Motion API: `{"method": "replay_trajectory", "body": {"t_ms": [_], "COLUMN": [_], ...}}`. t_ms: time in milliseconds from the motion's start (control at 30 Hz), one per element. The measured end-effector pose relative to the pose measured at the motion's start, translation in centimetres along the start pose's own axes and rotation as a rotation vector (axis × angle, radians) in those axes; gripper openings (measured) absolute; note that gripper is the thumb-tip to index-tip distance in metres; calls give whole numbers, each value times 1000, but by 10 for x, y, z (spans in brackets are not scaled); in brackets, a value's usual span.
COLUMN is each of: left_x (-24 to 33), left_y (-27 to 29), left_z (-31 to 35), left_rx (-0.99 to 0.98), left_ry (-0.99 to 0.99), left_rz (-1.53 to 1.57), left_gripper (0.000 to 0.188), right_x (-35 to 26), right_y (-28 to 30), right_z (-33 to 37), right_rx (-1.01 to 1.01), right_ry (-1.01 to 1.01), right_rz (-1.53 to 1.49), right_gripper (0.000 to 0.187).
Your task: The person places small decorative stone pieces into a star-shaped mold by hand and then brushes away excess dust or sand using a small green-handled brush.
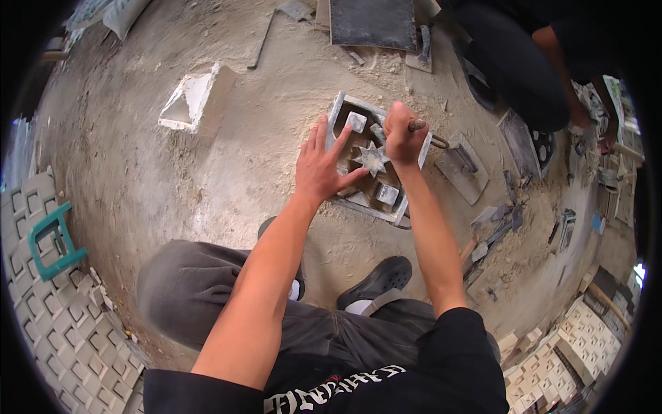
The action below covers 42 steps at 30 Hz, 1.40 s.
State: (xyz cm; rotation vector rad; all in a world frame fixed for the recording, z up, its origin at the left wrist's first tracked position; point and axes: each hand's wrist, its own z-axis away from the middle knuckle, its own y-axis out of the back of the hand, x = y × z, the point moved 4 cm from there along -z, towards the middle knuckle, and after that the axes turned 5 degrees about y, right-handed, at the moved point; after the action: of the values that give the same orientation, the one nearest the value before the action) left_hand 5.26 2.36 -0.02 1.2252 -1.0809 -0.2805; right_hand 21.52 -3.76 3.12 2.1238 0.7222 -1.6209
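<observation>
A rectangular metal mould frame (336,110) lies on the dusty ground in front of me. Inside it are a grey star-shaped block (372,159) and several small square blocks, one of them a pale cube (356,122). My left hand (320,162) rests over the mould's left side, fingers spread and thumb reaching toward the star. At the upper right side of the mould, my right hand (404,136) is closed round a tool with a brown rounded handle (416,125); its working end is hidden. A curved metal handle (439,142) sticks out beside that fist.
A flat trowel (463,167) lies right of the mould. A white box-shaped block (196,100) stands at the left. Another person (514,65) crouches at the upper right. A dark board (372,22), a green stool (56,241) and stacked patterned blocks (76,331) surround the area.
</observation>
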Motion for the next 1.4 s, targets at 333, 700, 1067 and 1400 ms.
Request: {"method": "replay_trajectory", "body": {"t_ms": [333,700,1067,1400], "left_x": [-6,-6,-8,0], "left_y": [3,8,6,5], "left_z": [0,1,4,1], "left_rx": [8,-47,-34,-33], "left_ry": [16,57,51,37], "left_rz": [-4,-45,-11,-5], "left_gripper": [93,90,93,93], "right_x": [-7,-28,-39,-39], "right_y": [-21,-27,-24,-25], "right_z": [-16,-42,-36,-50], "right_rx": [16,65,321,-492], "right_ry": [-43,-171,-176,-270], "right_rz": [57,-147,-190,-369], "right_gripper": [46,44,47,43]}}
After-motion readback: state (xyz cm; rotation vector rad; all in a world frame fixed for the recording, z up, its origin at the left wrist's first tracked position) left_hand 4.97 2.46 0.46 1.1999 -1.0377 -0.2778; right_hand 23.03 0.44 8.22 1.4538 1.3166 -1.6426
